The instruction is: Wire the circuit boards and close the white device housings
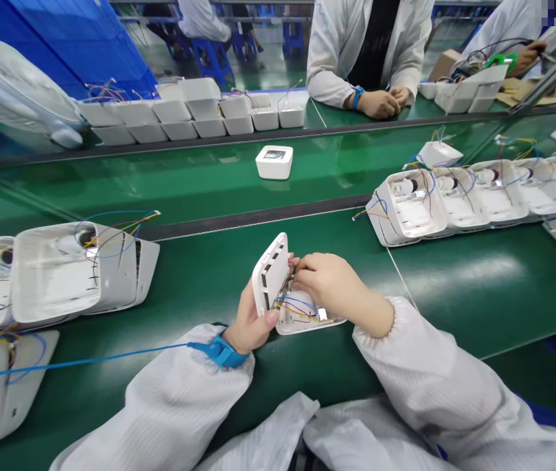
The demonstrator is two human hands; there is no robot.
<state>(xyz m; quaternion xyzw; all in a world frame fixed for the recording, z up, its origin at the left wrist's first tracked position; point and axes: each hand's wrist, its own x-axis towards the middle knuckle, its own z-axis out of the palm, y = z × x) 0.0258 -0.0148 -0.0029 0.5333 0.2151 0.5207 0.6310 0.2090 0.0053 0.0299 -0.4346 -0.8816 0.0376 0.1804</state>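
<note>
At twelve o'clock the person's left hand [252, 325] grips a tilted white cover [276, 282], its black band broken by white, beside a white shell [300, 327] strung with coloured wires [292, 308]. At the cover's three o'clock, the right hand [330, 282] bunches its fingers; whether they pinch anything is hidden. Farther off at twelve, a white box [274, 169] carries a label [274, 155], illegible here.

Beyond the green worktop [199, 275], blue stools [213, 62] stand on a glossy greenish floor [268, 73]. A large blue structure [86, 49] rises past the worktop's far left edge; pale light glares off the worktop's right side.
</note>
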